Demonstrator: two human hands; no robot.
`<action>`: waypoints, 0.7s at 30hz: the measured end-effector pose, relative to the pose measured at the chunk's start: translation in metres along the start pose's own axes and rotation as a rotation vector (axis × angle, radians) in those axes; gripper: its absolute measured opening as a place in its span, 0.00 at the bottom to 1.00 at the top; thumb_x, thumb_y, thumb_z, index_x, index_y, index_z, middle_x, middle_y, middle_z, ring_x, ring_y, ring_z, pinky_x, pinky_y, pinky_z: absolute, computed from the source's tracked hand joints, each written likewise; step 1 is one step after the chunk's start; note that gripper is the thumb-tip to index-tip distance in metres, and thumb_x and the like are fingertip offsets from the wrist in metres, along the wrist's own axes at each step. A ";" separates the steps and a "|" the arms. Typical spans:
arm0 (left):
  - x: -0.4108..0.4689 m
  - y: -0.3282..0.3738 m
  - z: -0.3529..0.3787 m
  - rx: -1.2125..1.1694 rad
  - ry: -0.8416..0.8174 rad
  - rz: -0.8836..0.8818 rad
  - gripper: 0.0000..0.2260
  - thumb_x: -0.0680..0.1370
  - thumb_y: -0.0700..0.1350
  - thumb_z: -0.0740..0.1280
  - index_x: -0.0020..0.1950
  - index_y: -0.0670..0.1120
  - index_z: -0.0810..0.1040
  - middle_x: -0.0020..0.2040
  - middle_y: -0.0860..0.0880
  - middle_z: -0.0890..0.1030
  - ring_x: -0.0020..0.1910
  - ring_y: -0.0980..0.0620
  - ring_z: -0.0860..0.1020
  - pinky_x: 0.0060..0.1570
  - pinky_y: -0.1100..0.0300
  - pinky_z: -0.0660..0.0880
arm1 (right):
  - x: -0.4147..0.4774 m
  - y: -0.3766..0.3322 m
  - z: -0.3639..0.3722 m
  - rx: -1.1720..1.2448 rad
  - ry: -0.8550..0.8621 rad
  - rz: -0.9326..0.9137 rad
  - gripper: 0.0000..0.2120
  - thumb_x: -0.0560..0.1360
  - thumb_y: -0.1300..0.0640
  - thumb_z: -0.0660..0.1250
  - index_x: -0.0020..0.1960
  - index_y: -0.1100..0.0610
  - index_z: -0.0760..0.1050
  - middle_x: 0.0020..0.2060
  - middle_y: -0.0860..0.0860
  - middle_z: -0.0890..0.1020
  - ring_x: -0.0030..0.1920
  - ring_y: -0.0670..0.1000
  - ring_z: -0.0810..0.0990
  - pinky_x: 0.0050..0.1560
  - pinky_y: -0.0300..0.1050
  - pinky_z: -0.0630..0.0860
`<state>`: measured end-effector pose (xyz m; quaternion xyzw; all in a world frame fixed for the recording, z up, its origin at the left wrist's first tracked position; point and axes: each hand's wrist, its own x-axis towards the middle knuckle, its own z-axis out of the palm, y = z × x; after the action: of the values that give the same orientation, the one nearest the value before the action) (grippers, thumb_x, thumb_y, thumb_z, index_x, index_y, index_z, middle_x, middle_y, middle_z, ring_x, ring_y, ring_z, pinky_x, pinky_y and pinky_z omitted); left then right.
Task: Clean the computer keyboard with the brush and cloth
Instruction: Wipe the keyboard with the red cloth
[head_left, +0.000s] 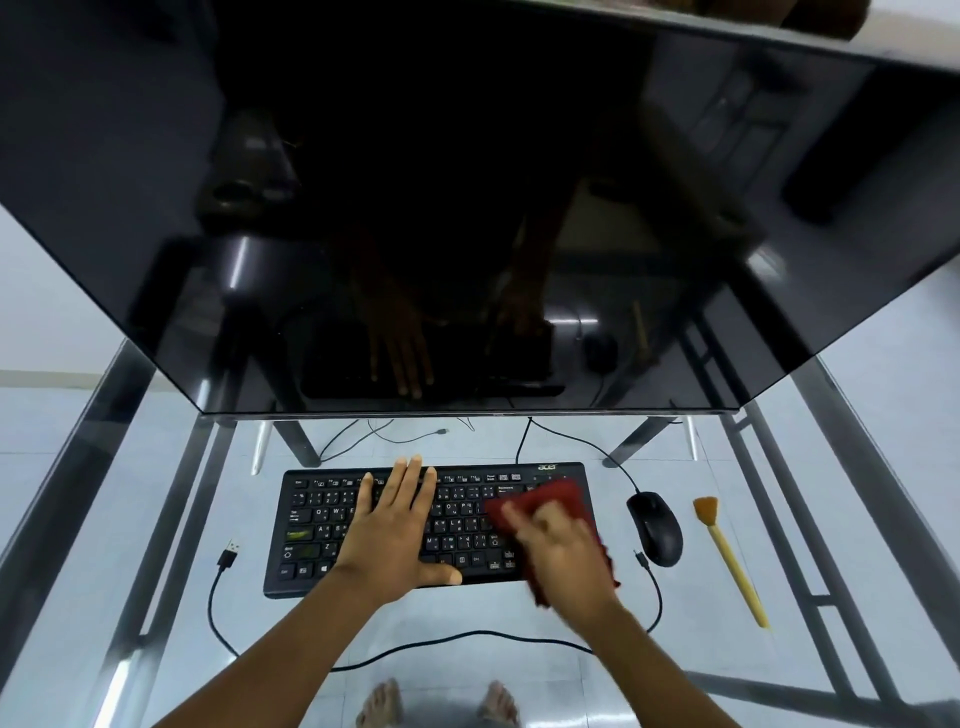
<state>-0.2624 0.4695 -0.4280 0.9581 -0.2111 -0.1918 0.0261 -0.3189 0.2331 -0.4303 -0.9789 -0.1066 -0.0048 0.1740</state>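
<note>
A black keyboard (317, 525) lies on the glass desk in front of me. My left hand (397, 525) rests flat on its middle keys, fingers spread, holding nothing. My right hand (563, 551) is blurred and presses a dark red cloth (558, 496) onto the keyboard's right end, which the cloth and hand hide. A brush (730, 558) with a yellow handle and orange bristles lies on the desk to the right of the mouse, apart from both hands.
A black mouse (655, 527) sits just right of the keyboard. A large dark monitor (467, 208) hangs over the back of the glass desk (156, 571). A loose black USB cable (218, 597) curves along the front. My bare feet show through the glass.
</note>
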 end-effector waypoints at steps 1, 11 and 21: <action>0.000 -0.001 0.001 0.004 0.006 0.000 0.59 0.55 0.82 0.41 0.75 0.46 0.30 0.78 0.45 0.33 0.75 0.46 0.32 0.72 0.41 0.36 | 0.015 0.007 -0.011 -0.037 0.077 0.132 0.14 0.71 0.32 0.66 0.53 0.36 0.77 0.44 0.47 0.80 0.40 0.53 0.80 0.39 0.41 0.80; 0.001 0.001 0.001 0.017 0.021 -0.001 0.60 0.57 0.82 0.45 0.78 0.45 0.36 0.77 0.45 0.34 0.73 0.48 0.30 0.71 0.42 0.35 | 0.033 -0.001 0.006 0.133 0.182 0.303 0.18 0.78 0.46 0.52 0.60 0.39 0.77 0.46 0.52 0.76 0.38 0.54 0.76 0.44 0.49 0.80; -0.002 -0.002 0.002 0.003 0.013 -0.015 0.61 0.55 0.83 0.42 0.77 0.46 0.35 0.77 0.46 0.32 0.75 0.47 0.32 0.71 0.42 0.35 | 0.042 -0.012 0.006 0.042 0.070 0.194 0.20 0.78 0.58 0.63 0.69 0.47 0.72 0.45 0.50 0.73 0.36 0.53 0.75 0.47 0.45 0.78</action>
<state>-0.2641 0.4728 -0.4292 0.9609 -0.2039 -0.1854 0.0247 -0.2805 0.2553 -0.4301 -0.9801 -0.0052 -0.0199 0.1977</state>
